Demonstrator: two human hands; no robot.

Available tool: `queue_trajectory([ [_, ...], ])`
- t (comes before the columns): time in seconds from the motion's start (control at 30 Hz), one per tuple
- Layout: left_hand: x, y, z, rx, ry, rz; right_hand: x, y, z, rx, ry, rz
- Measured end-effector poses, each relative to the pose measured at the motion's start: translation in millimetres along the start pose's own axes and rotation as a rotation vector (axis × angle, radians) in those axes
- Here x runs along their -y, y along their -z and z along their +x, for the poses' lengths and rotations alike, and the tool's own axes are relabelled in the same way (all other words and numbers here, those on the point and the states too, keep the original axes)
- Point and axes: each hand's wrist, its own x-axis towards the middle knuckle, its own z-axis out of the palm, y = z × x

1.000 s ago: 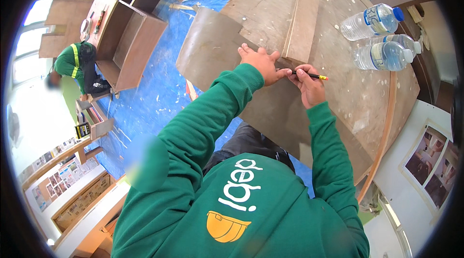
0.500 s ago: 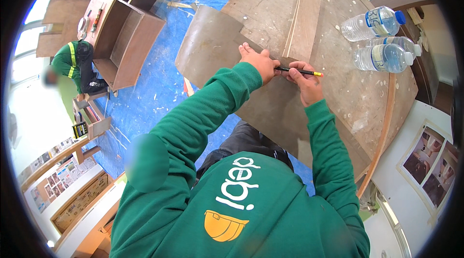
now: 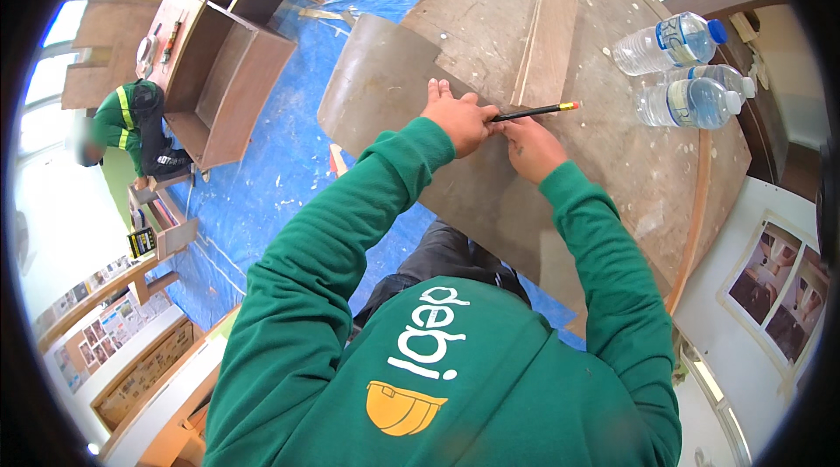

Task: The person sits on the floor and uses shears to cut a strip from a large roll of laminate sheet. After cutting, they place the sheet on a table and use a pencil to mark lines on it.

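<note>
A black pencil with a yellow band and a reddish end is pinched in my left hand, near its other end. Two outer fingers of that hand stretch out over a smooth brown sheet. Just below the pencil is my right hand, back up, its fingertips close to my left fingers at the sheet. Those fingertips are partly hidden, so its grip is unclear. Beyond both hands, flat wooden strips lie on the worn wooden tabletop.
Several water bottles stand or lie at the right of the tabletop. A long thin wood strip runs along its right side. At left, a person bends beside a wooden cabinet on blue floor sheeting.
My right hand has let go of the pencil and moved down and left to the sheet. The pencil stays in my left hand, its banded end tipped upward; that hand has shifted slightly left.
</note>
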Motion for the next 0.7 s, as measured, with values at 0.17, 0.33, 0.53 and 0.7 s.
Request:
queue_trajectory([
  [0.17, 7, -3, -4, -0.079, -0.017, -0.012, -9, -1, 13, 0.035, 0.014, -0.061],
  [0.33, 19, -5, -8, -0.237, -0.024, -0.103, -1, 12, 19, 0.161, -0.083, -0.149],
  [0.53, 39, -13, -14, -0.555, -0.086, -0.293, -5, 20, 21, 0.231, -0.053, -0.072],
  [0.7, 37, -21, -32, -0.623, -0.135, -0.627, -4, 20, 18, 0.233, -0.053, -0.068],
])
